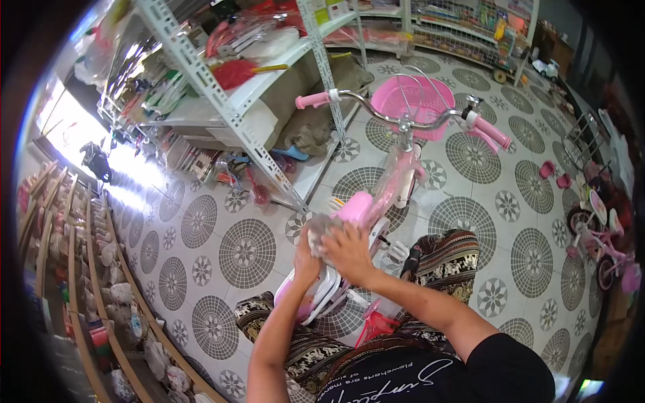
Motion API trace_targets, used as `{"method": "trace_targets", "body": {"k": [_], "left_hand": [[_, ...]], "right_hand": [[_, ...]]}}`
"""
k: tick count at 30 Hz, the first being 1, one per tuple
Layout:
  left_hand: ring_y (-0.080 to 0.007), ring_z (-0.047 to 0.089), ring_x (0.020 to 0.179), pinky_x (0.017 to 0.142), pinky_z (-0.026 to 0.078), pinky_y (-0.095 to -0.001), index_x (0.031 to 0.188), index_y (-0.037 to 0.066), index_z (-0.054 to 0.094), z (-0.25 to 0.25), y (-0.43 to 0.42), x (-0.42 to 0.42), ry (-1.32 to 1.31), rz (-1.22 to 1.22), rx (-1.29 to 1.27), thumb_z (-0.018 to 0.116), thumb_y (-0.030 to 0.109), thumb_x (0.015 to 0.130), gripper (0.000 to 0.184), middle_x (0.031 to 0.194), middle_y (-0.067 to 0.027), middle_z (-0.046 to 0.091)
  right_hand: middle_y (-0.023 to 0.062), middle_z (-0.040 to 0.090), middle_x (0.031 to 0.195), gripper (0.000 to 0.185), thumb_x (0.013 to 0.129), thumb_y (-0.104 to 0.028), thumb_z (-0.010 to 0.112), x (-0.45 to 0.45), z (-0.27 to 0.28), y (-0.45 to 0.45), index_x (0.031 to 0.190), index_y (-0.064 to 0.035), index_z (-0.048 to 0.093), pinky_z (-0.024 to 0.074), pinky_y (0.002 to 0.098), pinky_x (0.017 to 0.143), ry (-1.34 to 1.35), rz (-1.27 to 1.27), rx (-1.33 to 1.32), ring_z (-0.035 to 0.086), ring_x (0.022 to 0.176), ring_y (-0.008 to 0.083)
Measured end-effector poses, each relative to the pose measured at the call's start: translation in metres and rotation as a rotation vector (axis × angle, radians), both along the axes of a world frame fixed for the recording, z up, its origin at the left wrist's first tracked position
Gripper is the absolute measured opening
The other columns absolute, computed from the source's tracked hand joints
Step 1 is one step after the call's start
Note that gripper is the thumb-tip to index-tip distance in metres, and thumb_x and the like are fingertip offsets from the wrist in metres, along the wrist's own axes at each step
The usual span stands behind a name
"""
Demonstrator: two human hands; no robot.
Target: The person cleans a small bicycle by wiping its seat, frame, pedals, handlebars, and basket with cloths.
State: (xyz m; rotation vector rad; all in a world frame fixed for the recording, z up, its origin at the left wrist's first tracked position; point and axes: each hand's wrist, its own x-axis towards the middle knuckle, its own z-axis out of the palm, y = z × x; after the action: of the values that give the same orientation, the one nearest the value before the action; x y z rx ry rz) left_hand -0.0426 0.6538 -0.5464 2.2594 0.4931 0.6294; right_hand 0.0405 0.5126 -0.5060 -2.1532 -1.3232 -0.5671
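A small pink bicycle stands between my legs, its chrome handlebar [383,119] and pink front basket [413,107] pointing away from me. Clear plastic wrap covers part of its pink frame [396,176]. A crumpled grey cloth [325,228] lies against the back of the pink saddle [356,208]. My right hand [346,252] presses over the cloth with its fingers bent around it. On the cloth's left side is my left hand [308,258], closed against it, most of its fingers hidden. Below my hands is the pink and white rear seat [306,299].
A white metal shelf rack [245,161] with packaged goods stands close on the left. Wooden racks [80,269] of small items line the lower left. Another small pink bicycle [598,235] and pink slippers [554,174] are at the right. A wire display shelf [463,37] is at the back.
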Motion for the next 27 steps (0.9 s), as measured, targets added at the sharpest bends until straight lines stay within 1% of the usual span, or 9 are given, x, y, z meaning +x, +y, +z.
{"method": "trace_targets", "body": {"k": [2, 6, 7, 9, 12, 16, 20, 22, 27], "left_hand": [[-0.0429, 0.049, 0.120, 0.095, 0.040, -0.0584, 0.149, 0.023, 0.025, -0.021, 0.019, -0.030, 0.148, -0.122, -0.376, 0.061, 0.037, 0.086, 0.074, 0.135, -0.0175, 0.049], [-0.0419, 0.049, 0.120, 0.099, 0.037, -0.0608, 0.149, 0.031, 0.024, -0.029, 0.058, -0.089, 0.714, -0.193, 0.192, 0.068, 0.053, 0.076, 0.088, 0.135, -0.0187, 0.050], [-0.0421, 0.050, 0.120, 0.102, 0.037, -0.0575, 0.145, 0.022, 0.034, 0.021, 0.049, -0.099, 0.889, -0.093, 0.026, 0.071, 0.056, 0.073, 0.088, 0.135, -0.0247, 0.047], [-0.0439, 0.051, 0.118, 0.103, 0.039, -0.0515, 0.144, 0.014, 0.035, -0.018, 0.072, -0.125, 0.945, 0.033, -0.267, 0.075, 0.058, 0.066, 0.099, 0.131, -0.0304, 0.046], [-0.0442, 0.052, 0.116, 0.102, 0.040, -0.0466, 0.141, 0.007, 0.038, -0.030, 0.050, -0.154, 0.597, 0.100, -0.342, 0.079, 0.058, 0.061, 0.104, 0.126, -0.0310, 0.049], [-0.0398, 0.055, 0.114, 0.100, 0.043, -0.0435, 0.136, 0.007, 0.045, -0.011, 0.024, -0.164, 0.500, 0.256, -0.360, 0.082, 0.047, 0.064, 0.091, 0.121, -0.0269, 0.055], [-0.0408, 0.055, 0.110, 0.093, 0.045, -0.0461, 0.124, 0.001, 0.048, -0.046, 0.002, -0.169, 0.219, 0.471, -0.556, 0.081, 0.039, 0.069, 0.074, 0.114, -0.0260, 0.056], [-0.0414, 0.056, 0.108, 0.092, 0.046, -0.0468, 0.123, -0.001, 0.048, -0.040, -0.002, -0.166, 0.230, 0.475, -0.586, 0.080, 0.039, 0.070, 0.073, 0.111, -0.0262, 0.056], [-0.0425, 0.056, 0.105, 0.090, 0.045, -0.0483, 0.123, -0.001, 0.045, -0.034, -0.008, -0.153, 0.309, 0.424, -0.610, 0.077, 0.036, 0.074, 0.069, 0.111, -0.0260, 0.054]], "right_hand": [[0.0095, 0.055, 0.119, 0.036, 0.080, -0.034, 0.064, -0.011, 0.001, 0.003, 0.111, -0.0177, 0.060, 0.0352, 0.0568, 0.090, 0.002, 0.083, 0.016, 0.048, 0.112, 0.0342], [0.0084, 0.055, 0.115, 0.037, 0.080, -0.040, 0.063, 0.023, 0.007, 0.010, 0.110, -0.0197, 0.060, 0.0347, 0.0557, 0.089, 0.083, -0.028, -0.136, 0.048, 0.110, 0.0336], [0.0084, 0.056, 0.112, 0.035, 0.081, -0.041, 0.062, 0.039, 0.006, 0.017, 0.109, -0.0195, 0.061, 0.0358, 0.0551, 0.087, 0.038, -0.079, -0.069, 0.049, 0.108, 0.0333], [0.0081, 0.058, 0.108, 0.033, 0.083, -0.041, 0.061, 0.056, 0.010, 0.030, 0.107, -0.0187, 0.062, 0.0379, 0.0544, 0.083, 0.030, -0.168, -0.017, 0.051, 0.103, 0.0328], [0.0074, 0.060, 0.106, 0.031, 0.085, -0.041, 0.060, 0.056, 0.019, 0.047, 0.105, -0.0177, 0.063, 0.0397, 0.0539, 0.080, -0.008, -0.263, -0.170, 0.053, 0.100, 0.0321], [0.0063, 0.062, 0.104, 0.028, 0.086, -0.040, 0.059, 0.053, 0.022, 0.062, 0.102, -0.0175, 0.065, 0.0405, 0.0538, 0.079, -0.065, -0.321, -0.351, 0.056, 0.099, 0.0311], [0.0063, 0.064, 0.102, 0.029, 0.086, -0.039, 0.059, 0.072, 0.003, 0.042, 0.102, -0.0166, 0.067, 0.0411, 0.0550, 0.079, -0.087, -0.226, -0.201, 0.057, 0.099, 0.0319], [0.0066, 0.065, 0.103, 0.030, 0.086, -0.039, 0.059, 0.078, 0.000, 0.040, 0.103, -0.0160, 0.067, 0.0414, 0.0557, 0.079, -0.080, -0.159, -0.109, 0.058, 0.099, 0.0328], [0.0104, 0.067, 0.100, 0.030, 0.085, -0.036, 0.061, 0.089, 0.015, 0.066, 0.102, -0.0129, 0.069, 0.0466, 0.0461, 0.077, -0.012, -0.293, -0.425, 0.061, 0.093, 0.0334]]}}
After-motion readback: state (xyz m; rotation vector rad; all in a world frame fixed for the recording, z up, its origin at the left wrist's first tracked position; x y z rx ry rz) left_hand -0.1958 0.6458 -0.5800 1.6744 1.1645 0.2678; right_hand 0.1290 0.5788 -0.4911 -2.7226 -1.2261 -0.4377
